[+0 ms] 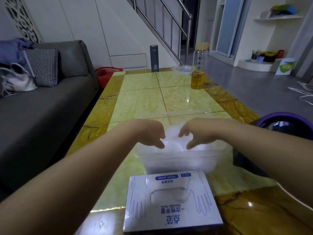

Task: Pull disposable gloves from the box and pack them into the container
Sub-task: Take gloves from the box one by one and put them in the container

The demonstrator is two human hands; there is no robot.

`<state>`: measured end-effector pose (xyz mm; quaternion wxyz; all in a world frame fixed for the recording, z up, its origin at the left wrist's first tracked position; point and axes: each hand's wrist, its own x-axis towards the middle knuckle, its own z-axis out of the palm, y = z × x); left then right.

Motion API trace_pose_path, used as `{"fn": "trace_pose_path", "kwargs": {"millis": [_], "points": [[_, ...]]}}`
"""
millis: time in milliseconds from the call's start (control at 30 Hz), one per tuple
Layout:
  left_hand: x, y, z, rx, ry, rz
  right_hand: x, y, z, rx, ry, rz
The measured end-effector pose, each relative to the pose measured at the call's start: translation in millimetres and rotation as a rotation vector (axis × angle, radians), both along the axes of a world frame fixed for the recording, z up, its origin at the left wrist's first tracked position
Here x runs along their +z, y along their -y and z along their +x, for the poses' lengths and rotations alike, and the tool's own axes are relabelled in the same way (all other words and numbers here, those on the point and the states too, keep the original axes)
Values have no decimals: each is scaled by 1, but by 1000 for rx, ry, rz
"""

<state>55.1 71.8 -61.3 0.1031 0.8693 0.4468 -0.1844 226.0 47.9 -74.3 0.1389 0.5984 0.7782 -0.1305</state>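
The big yellow-green table (142, 102) holds a white glove box (171, 216) at the near edge. Just behind it sits a clear container (179, 161). The left hand (149, 134) and right hand (196, 134) reach into it, fingers bent down onto the see-through gloves (172, 141) inside. I cannot tell if they pinch them.

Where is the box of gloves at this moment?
In the head view, the glove box lies bottom centre on the table, just on the near side of the clear container.
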Motion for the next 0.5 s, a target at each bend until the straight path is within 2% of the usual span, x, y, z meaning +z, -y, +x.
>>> {"fn": "trace_pose_path", "kwargs": {"millis": [167,267,333,367,433,500], "points": [[20,26,-35,89,343,49,33,47,-3,56,-298,308],[17,45,-53,135,504,219,23,82,-17,142,-364,225],[10,62,-55,131,608,290,-1,96,-26,207,-278,103],[6,73,-54,123,643,253,-15,102,-31,240,-210,63],[-4,93,-50,105,616,84,-39,106,-37,275,-98,52],[-18,106,-50,72,417,-28,-51,108,-42,290,-55,101]]}}
